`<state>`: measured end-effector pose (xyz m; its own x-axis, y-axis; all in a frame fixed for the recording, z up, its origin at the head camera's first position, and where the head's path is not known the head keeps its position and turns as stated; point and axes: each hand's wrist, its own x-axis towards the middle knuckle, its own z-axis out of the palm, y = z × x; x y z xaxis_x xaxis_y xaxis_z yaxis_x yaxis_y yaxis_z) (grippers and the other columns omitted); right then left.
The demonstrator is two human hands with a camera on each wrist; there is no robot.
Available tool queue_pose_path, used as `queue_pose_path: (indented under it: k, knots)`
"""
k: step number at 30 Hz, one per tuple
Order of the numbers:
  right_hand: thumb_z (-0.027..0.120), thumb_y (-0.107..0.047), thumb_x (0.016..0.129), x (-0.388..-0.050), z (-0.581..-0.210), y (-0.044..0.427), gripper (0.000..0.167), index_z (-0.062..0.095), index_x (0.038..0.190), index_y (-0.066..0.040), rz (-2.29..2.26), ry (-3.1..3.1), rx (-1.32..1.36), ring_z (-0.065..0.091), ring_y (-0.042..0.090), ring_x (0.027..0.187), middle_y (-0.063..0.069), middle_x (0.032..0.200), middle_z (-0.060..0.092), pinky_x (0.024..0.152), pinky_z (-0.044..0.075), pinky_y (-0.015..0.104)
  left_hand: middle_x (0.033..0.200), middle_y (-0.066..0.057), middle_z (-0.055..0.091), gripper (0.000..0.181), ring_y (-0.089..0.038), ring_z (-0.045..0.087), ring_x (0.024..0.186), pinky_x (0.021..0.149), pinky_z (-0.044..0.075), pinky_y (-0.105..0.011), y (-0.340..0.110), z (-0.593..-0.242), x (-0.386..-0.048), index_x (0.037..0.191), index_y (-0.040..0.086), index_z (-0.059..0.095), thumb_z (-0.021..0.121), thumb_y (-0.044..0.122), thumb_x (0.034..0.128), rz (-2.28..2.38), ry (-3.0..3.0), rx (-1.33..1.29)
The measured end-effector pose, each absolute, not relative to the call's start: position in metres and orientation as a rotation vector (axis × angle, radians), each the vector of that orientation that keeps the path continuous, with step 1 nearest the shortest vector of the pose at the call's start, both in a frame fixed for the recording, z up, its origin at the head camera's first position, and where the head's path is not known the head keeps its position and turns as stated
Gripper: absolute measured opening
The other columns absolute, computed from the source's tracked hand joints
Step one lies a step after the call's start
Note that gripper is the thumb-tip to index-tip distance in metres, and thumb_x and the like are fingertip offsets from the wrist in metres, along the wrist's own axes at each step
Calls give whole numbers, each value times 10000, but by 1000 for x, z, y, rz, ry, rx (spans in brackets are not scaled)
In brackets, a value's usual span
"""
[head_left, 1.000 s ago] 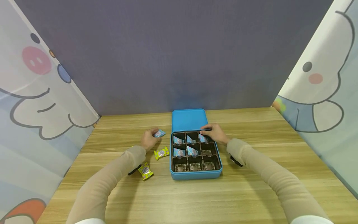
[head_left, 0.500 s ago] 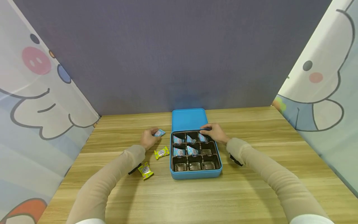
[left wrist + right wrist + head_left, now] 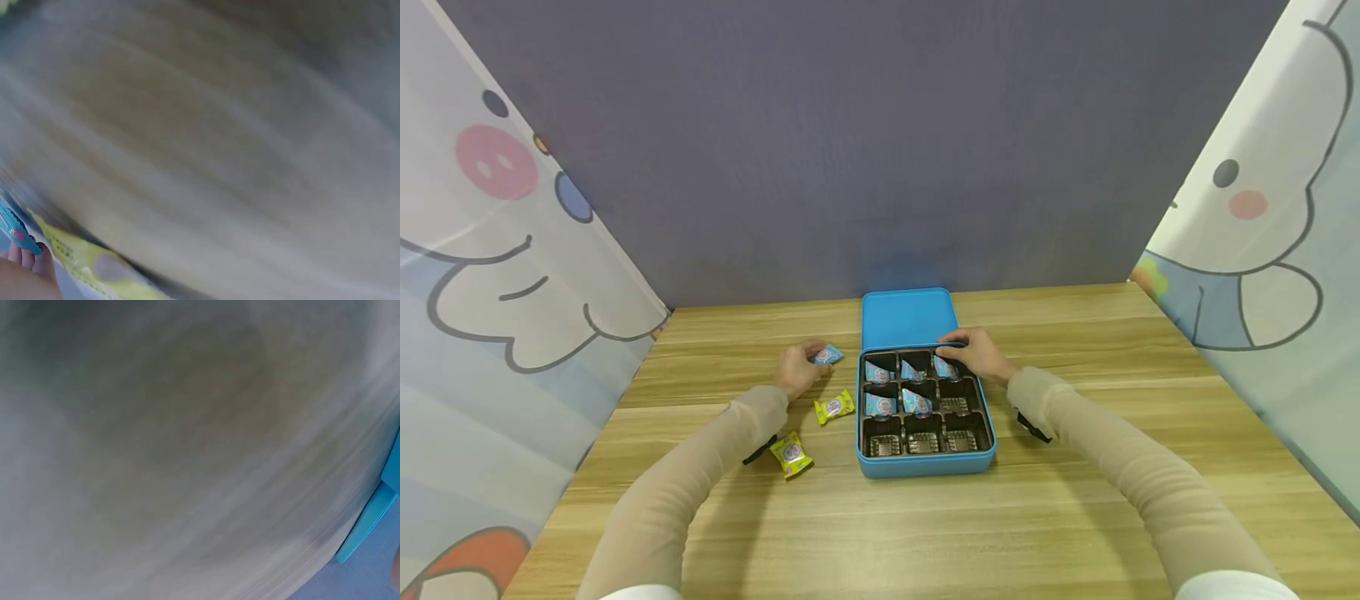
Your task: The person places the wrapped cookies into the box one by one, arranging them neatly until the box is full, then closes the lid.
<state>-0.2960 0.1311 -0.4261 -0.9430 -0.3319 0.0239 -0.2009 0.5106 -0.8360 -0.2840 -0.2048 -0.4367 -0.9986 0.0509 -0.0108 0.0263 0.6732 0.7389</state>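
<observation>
In the head view my left hand (image 3: 800, 367) pinches a blue wrapped candy (image 3: 828, 355) low over the table, left of the box. The left wrist view catches the fingers at its lower-left corner beside the blue wrapper (image 3: 14, 226). A blue box (image 3: 925, 466) stands with its lid (image 3: 907, 320) folded back. Its dark tray has nine-grid compartments; blue wrapped candies (image 3: 880, 405) fill the back row and two middle-row spaces. My right hand (image 3: 981, 354) grips the box's back right rim, thumb beside the back-right candy (image 3: 945, 367). Its fingertips are partly hidden.
Two yellow wrapped candies lie left of the box: one (image 3: 834, 407) close to its side, another (image 3: 792, 455) nearer the front, by the left wrist. The wooden table (image 3: 880, 533) ends at a grey back panel (image 3: 880, 167). Printed curtains (image 3: 1247, 167) flank both sides.
</observation>
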Motion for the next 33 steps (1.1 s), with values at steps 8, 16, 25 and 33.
queue_pose_path:
  k: [8,16,25,33]
  knots:
    - [629,-321,864,-296,-428,133,401,633,1152,-42,-1427,2622,-525,565,269,1019,123,1138,603,827,506,371,1267,-140,565,519,-297,562,1113,941,462,-414,-211,-428,-288,1279,35,530,702,117,796,1046,2940,239]
    - [625,-256,873,-299,-429,132,360,623,1176,-60,-1384,2625,-469,559,276,1051,128,1176,589,854,502,385,1261,-172,560,509,-325,542,1144,940,469,-428,-219,-410,-289,1278,34,528,700,93,803,1097,2925,323]
    - [625,-251,875,-296,-428,132,345,629,1167,-68,-1380,2632,-469,550,282,1076,124,1192,584,876,493,396,1255,-141,572,498,-290,550,1140,928,481,-407,-223,-403,-286,1276,59,529,696,108,809,1158,2899,319]
    - [623,-267,876,-297,-427,132,368,619,1184,-65,-1383,2613,-456,530,290,1112,124,1222,567,909,474,408,1220,-92,606,495,-271,550,1152,984,442,-396,-202,-388,-277,1261,59,545,705,123,797,1232,2861,409]
